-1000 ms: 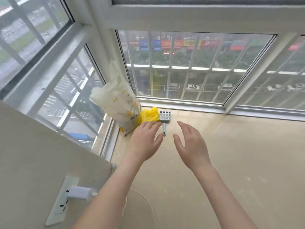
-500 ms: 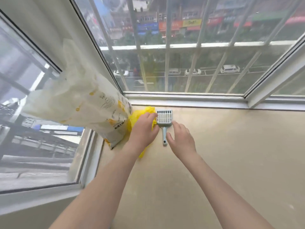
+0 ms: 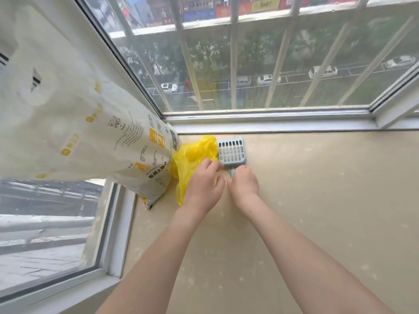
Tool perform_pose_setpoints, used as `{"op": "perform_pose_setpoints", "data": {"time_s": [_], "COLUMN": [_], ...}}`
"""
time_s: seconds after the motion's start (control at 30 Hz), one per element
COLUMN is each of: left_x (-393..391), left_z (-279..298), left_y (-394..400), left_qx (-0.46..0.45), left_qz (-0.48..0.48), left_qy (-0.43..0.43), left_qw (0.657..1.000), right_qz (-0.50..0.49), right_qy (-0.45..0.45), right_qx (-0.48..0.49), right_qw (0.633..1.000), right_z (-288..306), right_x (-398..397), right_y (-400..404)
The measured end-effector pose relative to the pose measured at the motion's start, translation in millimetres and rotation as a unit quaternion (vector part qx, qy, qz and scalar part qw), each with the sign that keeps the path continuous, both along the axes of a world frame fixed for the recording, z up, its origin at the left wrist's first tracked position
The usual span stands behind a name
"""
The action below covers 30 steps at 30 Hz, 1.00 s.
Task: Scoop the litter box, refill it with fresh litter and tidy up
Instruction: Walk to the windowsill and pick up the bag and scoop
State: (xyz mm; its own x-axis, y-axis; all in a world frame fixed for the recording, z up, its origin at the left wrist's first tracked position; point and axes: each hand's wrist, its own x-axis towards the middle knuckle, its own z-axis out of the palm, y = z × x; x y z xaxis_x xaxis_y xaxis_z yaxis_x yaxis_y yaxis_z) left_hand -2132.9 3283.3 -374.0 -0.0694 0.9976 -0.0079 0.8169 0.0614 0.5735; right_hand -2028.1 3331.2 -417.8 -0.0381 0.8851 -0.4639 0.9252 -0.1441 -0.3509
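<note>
2 bare forearms reach across a beige sill (image 3: 317, 200). The left hand (image 3: 203, 184) grasps a crumpled yellow plastic bag (image 3: 192, 152); the right hand (image 3: 243, 184) curls around the handle of a pale blue litter scoop (image 3: 231, 151). Farther left, a large litter bag (image 3: 90, 132) leans in the window corner.

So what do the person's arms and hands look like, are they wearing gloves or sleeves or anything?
No gloves and no sleeves show. Both forearms are bare all the way down to the bottom edge of the picture. The left hand and the right hand are bare too. No watch, bracelet or ring can be seen on the parts that show. The fingertips are curled away, so nails cannot be made out.
</note>
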Motion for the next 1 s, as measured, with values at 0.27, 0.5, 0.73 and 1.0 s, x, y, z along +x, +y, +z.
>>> {"op": "perform_pose_setpoints", "data": {"time_s": [0.27, 0.5, 0.73, 1.0], "left_x": [-17.5, -21.1, -12.6, 25.8], "left_z": [22.4, -18.5, -32.9, 72.2], "left_y": [18.9, 7.7, 0.3, -5.3], "left_qx": [0.033, -0.232, -0.118, -0.007], "left_qz": [-0.002, 0.063, 0.167, 0.295], "left_qy": [0.188, 0.198, 0.033, -0.351], "left_qw": [0.982, 0.950, 0.978, 0.889], "right_qz": [-0.050, -0.059, -0.155, -0.325], "right_qy": [0.034, 0.067, 0.229, 0.443], "right_qx": [-0.016, 0.016, -0.004, -0.087], "right_qw": [0.998, 0.996, 0.961, 0.831], "right_z": [20.6, 27.1, 19.2, 95.1], "right_x": [24.7, 39.3, 43.5, 71.6], "right_y": [-0.9, -13.3, -29.6, -48.5]}}
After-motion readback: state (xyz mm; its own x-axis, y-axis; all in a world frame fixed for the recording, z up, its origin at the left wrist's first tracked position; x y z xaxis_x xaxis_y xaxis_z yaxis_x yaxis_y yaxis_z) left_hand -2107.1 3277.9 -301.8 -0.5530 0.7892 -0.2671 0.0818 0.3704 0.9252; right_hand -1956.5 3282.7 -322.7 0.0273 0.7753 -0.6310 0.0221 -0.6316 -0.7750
